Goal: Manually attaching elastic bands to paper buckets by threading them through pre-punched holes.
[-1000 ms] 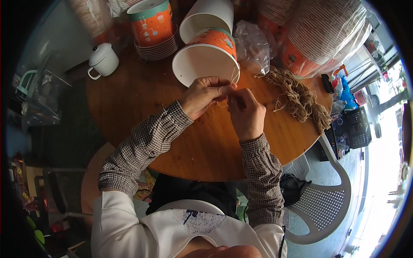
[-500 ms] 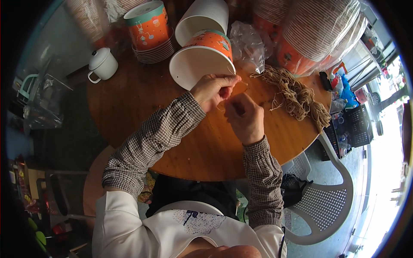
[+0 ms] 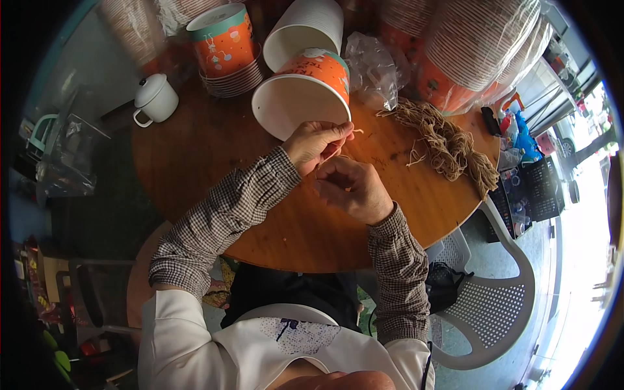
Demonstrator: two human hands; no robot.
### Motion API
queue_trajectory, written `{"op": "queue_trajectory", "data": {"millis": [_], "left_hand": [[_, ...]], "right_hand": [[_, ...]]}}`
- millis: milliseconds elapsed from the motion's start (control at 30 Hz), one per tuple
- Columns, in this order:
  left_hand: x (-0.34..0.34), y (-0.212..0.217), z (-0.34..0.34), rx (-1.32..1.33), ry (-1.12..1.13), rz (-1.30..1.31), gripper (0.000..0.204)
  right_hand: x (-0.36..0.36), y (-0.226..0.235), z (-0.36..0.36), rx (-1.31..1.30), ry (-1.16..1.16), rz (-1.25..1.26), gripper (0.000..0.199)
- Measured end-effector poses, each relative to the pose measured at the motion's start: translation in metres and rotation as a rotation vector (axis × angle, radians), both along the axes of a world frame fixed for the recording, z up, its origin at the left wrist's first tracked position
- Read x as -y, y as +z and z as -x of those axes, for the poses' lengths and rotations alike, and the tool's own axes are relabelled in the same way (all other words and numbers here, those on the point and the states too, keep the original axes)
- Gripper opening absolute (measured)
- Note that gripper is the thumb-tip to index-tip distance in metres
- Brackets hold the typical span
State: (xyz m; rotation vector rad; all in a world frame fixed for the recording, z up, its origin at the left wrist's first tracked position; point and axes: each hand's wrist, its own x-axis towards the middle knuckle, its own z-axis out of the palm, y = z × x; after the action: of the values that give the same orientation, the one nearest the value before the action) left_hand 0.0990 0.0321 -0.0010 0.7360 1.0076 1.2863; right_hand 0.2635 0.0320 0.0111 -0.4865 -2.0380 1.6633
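Wooden table point(image 3: 286, 234), round, centre of frame. Right hand point(image 3: 357, 188), centre: fingers curled toward thumb; whether they grip anything cannot be told. Left hand point(image 3: 315, 144), just above: thumb and forefinger pinching a twine strand point(image 3: 358, 131), its short end projecting rightward. Orange paper bucket point(image 3: 300, 101), upper centre: on its side, white mouth facing the hands, rim just beside the left fingertips. Twine bundle point(image 3: 448, 143), right of centre: tan, loose. White lidded mug point(image 3: 157, 101), upper left. Clear plastic bag point(image 3: 372, 70), top centre: crumpled. Plastic-wrapped bucket stack point(image 3: 478, 49), upper right.

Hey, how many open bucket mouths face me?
2: the orange bucket by your left hand, and the white stack behind it; nested ones inside could be hidden.
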Motion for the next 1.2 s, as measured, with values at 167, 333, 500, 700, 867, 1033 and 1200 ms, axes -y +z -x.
{"op": "queue_trajectory", "data": {"millis": [167, 333, 500, 700, 867, 1033, 1200], "left_hand": [[0.009, 0.017, -0.011, 0.135, 0.089, 0.057, 0.015], [0.007, 0.005, 0.002, 0.155, -0.011, 0.122, 0.013], [0.004, 0.012, 0.005, 0.128, 0.025, 0.118, 0.013], [0.027, 0.01, -0.01, -0.008, -0.048, 0.048, 0.024], [0.058, -0.001, 0.003, 0.096, -0.218, -0.113, 0.048], [0.095, -0.001, 0.023, -0.124, -0.167, -0.102, 0.036], [0.112, 0.001, 0.064, -0.247, -0.082, -0.095, 0.022]], "right_hand": [[-0.002, -0.004, 0.002, -0.005, 0.023, -0.103, 0.009], [0.0, 0.0, 0.001, 0.009, 0.108, -0.232, 0.006], [-0.001, 0.004, -0.001, 0.154, 0.283, 0.012, 0.005], [0.001, 0.006, -0.004, -0.046, 0.303, 0.245, 0.014], [-0.006, 0.0, -0.003, -0.506, 0.033, 0.34, 0.051], [-0.006, -0.001, 0.002, -0.543, -0.047, 0.358, 0.049], [-0.02, -0.017, -0.008, -0.65, -0.112, 0.392, 0.017]]}}
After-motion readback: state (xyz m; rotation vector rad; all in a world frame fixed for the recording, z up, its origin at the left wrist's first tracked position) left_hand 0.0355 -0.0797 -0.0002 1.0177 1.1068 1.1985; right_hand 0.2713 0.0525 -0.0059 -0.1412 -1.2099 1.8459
